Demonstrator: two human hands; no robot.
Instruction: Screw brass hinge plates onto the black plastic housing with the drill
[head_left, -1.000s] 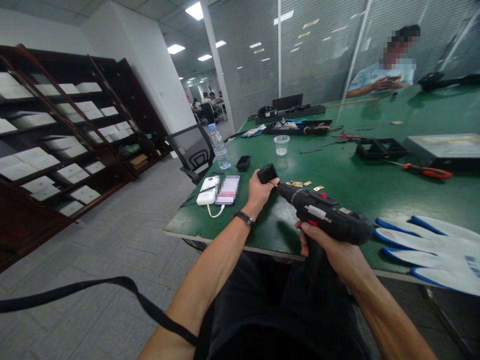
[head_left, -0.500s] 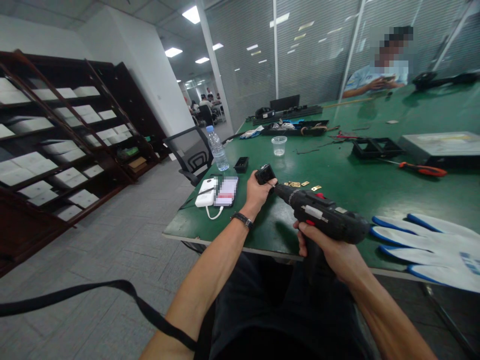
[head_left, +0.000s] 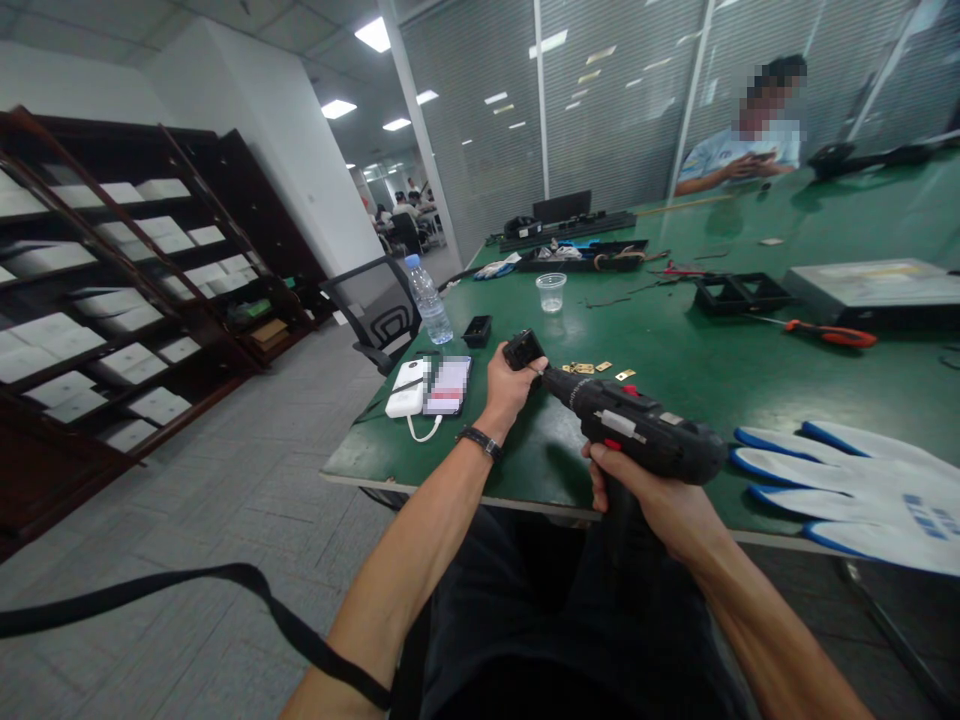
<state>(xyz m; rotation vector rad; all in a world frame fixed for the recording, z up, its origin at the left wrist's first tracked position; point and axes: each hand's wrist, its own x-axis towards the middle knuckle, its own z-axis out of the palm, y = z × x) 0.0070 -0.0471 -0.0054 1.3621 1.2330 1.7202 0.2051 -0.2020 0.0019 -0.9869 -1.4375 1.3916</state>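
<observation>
My left hand (head_left: 510,385) is closed around a small black part (head_left: 523,348) above the green table (head_left: 525,450). A black power drill (head_left: 645,430) with red buttons is in my right hand (head_left: 645,490), its fingers wrapped round the handle. The drill's tip points left and reaches the side of the black part near my left fingertips; whether it touches is too small to tell. Several small brass-coloured plates (head_left: 589,369) lie just beyond the drill's front end.
A power bank (head_left: 406,390), phone (head_left: 448,386), bottle (head_left: 430,302), small black box (head_left: 477,331) and plastic cup (head_left: 551,292) stand left and ahead. White-blue gloves (head_left: 862,490), a screwdriver (head_left: 840,334) and black trays (head_left: 739,292) are right. A person (head_left: 742,150) sits across the table.
The whole view has shifted slightly, so things appear a little further left. Both hands keep their holds on the black part and the drill.
</observation>
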